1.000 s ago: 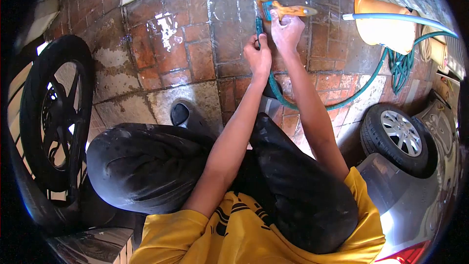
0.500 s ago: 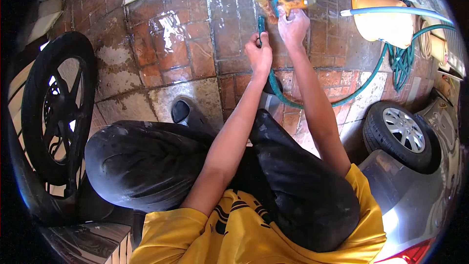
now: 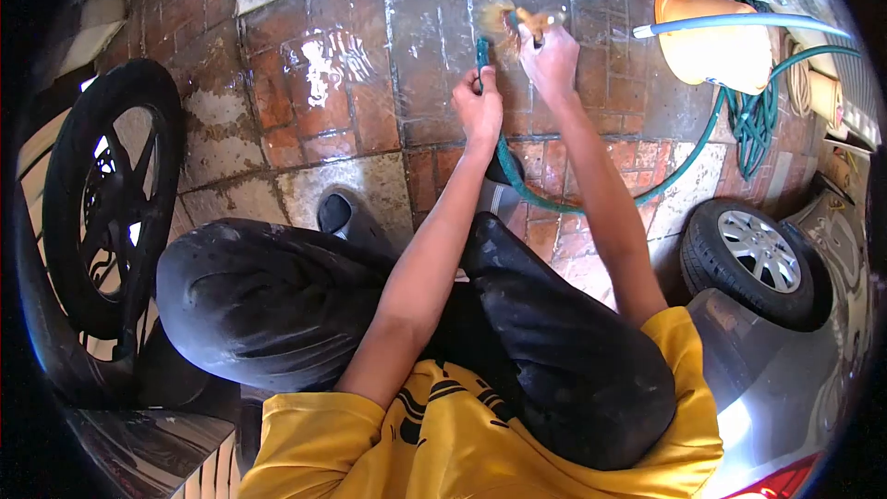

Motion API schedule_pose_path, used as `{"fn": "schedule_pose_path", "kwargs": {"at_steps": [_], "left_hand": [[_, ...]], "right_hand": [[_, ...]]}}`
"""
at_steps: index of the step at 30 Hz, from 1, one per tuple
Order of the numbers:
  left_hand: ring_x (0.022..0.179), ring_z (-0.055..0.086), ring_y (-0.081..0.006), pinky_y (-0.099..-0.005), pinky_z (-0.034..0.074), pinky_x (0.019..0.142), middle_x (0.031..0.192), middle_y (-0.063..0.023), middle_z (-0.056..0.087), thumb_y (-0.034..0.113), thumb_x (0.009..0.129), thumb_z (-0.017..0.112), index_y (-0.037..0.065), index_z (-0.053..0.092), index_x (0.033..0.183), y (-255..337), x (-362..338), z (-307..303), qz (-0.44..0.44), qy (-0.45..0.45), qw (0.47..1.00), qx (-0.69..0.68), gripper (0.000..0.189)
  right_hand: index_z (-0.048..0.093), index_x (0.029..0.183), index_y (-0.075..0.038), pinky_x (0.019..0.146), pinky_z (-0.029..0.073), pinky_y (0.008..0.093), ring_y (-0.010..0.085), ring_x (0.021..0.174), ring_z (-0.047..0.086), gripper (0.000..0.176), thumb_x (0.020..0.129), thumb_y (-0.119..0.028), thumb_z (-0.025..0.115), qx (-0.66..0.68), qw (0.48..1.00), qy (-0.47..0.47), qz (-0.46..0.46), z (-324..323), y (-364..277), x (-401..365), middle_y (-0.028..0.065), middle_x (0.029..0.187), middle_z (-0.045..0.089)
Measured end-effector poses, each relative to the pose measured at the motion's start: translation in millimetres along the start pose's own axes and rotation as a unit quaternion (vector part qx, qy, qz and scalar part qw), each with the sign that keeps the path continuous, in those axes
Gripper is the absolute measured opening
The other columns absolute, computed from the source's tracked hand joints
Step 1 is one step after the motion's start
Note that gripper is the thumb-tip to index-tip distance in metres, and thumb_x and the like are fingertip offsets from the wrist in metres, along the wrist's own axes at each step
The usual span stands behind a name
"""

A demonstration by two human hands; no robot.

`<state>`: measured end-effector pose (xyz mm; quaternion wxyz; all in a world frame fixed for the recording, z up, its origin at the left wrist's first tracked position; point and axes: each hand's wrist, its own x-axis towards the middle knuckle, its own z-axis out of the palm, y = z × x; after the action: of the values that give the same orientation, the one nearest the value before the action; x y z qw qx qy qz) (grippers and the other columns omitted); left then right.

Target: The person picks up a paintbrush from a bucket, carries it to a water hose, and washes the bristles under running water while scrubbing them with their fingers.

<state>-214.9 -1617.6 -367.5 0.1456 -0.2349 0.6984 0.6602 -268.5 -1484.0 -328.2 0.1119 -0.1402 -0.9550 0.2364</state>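
The end of a green hose (image 3: 540, 200) is gripped in my left hand (image 3: 478, 111), its tip pointing away from me over wet brick paving (image 3: 434, 83). Just right of it, my right hand (image 3: 552, 65) is closed around the orange-brown handle of a brush (image 3: 502, 18). The pale bristles, somewhat blurred, point left beyond the hose tip. My two hands are close together but apart. From my left hand the hose curves under my right forearm to the right side.
A yellow-white container (image 3: 711, 51) stands at upper right, with a light blue hose (image 3: 767, 22) across it and coiled green hose (image 3: 753, 129) beside it. A motorcycle wheel (image 3: 60, 212) is at left, a car wheel (image 3: 744, 254) at right. My slippered foot (image 3: 334, 212) rests on the paving.
The brush has turned, and its bristles now show more spread out at the left. Both hands sit slightly further left and lower in view, still holding the hose and brush.
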Motion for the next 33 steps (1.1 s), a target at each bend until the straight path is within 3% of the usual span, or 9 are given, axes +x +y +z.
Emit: {"fn": "schedule_pose_path", "kwargs": {"at_steps": [4, 6, 10, 13, 16, 20, 24, 27, 33], "left_hand": [[0.049, 0.048, -0.0067, -0.0275, 0.035, 0.046, 0.058, 0.0024, 0.054, 0.025, 0.101, 0.060, 0.002, 0.070, 0.092, 3.3, -4.0, -1.2, 0.000, 0.001, 1.000, -0.011, 0.026], [0.049, 0.048, -0.0068, -0.0276, 0.035, 0.046, 0.059, 0.0024, 0.054, 0.025, 0.101, 0.061, 0.002, 0.069, 0.090, 6.2, -6.7, -2.7, 0.003, 0.000, 1.000, -0.014, 0.027], [0.048, 0.047, -0.0075, -0.0285, 0.035, 0.045, 0.058, 0.0017, 0.053, 0.027, 0.101, 0.061, 0.003, 0.066, 0.086, -14.6, -1.2, -4.6, -0.001, -0.004, 1.000, -0.009, 0.029], [0.048, 0.047, -0.0078, -0.0286, 0.035, 0.045, 0.058, 0.0013, 0.053, 0.027, 0.101, 0.061, 0.003, 0.067, 0.086, -8.4, -6.0, -4.3, 0.004, 0.006, 1.000, 0.001, 0.029], [0.048, 0.046, -0.0079, -0.0277, 0.034, 0.046, 0.059, 0.0018, 0.053, 0.027, 0.101, 0.061, 0.003, 0.066, 0.085, -0.3, -6.6, -3.5, -0.001, 0.010, 1.000, -0.028, 0.029], [0.050, 0.045, -0.0072, -0.0278, 0.035, 0.048, 0.059, 0.0034, 0.053, 0.027, 0.101, 0.062, 0.002, 0.068, 0.085, -3.7, 1.8, -3.4, 0.031, 0.013, 0.999, -0.002, 0.030], [0.052, 0.052, -0.0174, -0.0402, 0.044, 0.058, 0.055, -0.0082, 0.057, 0.025, 0.095, 0.065, -0.004, 0.068, 0.083, 12.3, -8.7, -4.8, -0.012, 0.027, 0.999, -0.020, 0.032], [0.052, 0.052, -0.0160, -0.0397, 0.043, 0.057, 0.055, -0.0069, 0.057, 0.025, 0.095, 0.065, -0.004, 0.068, 0.083, 22.1, -13.4, -4.4, -0.009, 0.023, 0.999, -0.026, 0.032], [0.051, 0.051, -0.0116, -0.0370, 0.042, 0.054, 0.054, -0.0024, 0.053, 0.024, 0.096, 0.065, -0.003, 0.069, 0.083, 28.5, -24.5, -3.0, -0.019, -0.007, 0.997, -0.074, 0.030]], "right_hand": [[0.072, 0.095, -0.003, 0.069, 0.056, 0.0496, 0.0399, 0.075, 0.070, 0.018, 0.088, -0.020, 0.070, 0.051, 0.994, 0.001, -0.092, 4.1, -16.9, -16.9, 0.0197, 0.089, 0.071], [0.072, 0.096, -0.003, 0.072, 0.057, 0.0499, 0.0400, 0.078, 0.071, 0.018, 0.088, -0.018, 0.068, 0.011, 0.999, -0.022, 0.024, -2.7, -10.5, 3.5, 0.0224, 0.092, 0.072], [0.072, 0.095, -0.002, 0.071, 0.056, 0.0506, 0.0426, 0.078, 0.069, 0.019, 0.087, -0.019, 0.069, 0.070, 0.992, 0.008, -0.104, 3.5, -14.6, -15.1, 0.0242, 0.089, 0.071], [0.071, 0.094, 0.000, 0.073, 0.056, 0.0496, 0.0417, 0.080, 0.069, 0.022, 0.087, -0.020, 0.070, 0.018, 1.000, -0.008, 0.023, -5.7, -17.1, -1.0, 0.0240, 0.088, 0.071], [0.072, 0.089, -0.001, 0.070, 0.055, 0.0505, 0.0415, 0.075, 0.069, 0.022, 0.087, -0.022, 0.073, 0.015, 0.997, -0.016, -0.077, -2.9, -3.4, -4.7, 0.0233, 0.085, 0.070], [0.072, 0.089, 0.000, 0.073, 0.055, 0.0516, 0.0425, 0.078, 0.070, 0.027, 0.086, -0.027, 0.075, 0.004, 0.999, 0.004, 0.037, -2.2, -6.8, 8.3, 0.0230, 0.082, 0.071], [0.074, 0.090, 0.001, 0.065, 0.057, 0.0446, 0.0360, 0.076, 0.073, 0.024, 0.090, -0.023, 0.074, 0.007, 1.000, 0.021, 0.003, 0.9, 5.3, 13.8, 0.0204, 0.082, 0.074], [0.068, 0.106, 0.007, 0.058, 0.063, 0.0382, 0.0224, 0.074, 0.072, 0.022, 0.094, -0.012, 0.070, 0.473, 0.827, 0.053, 0.299, -2.3, 12.5, 18.0, 0.0125, 0.092, 0.070], [0.064, 0.111, 0.005, 0.072, 0.066, 0.0426, 0.0330, 0.077, 0.073, 0.022, 0.094, -0.009, 0.067, 0.672, 0.529, 0.065, 0.514, 0.3, 64.7, -4.5, 0.0180, 0.096, 0.070]]}}
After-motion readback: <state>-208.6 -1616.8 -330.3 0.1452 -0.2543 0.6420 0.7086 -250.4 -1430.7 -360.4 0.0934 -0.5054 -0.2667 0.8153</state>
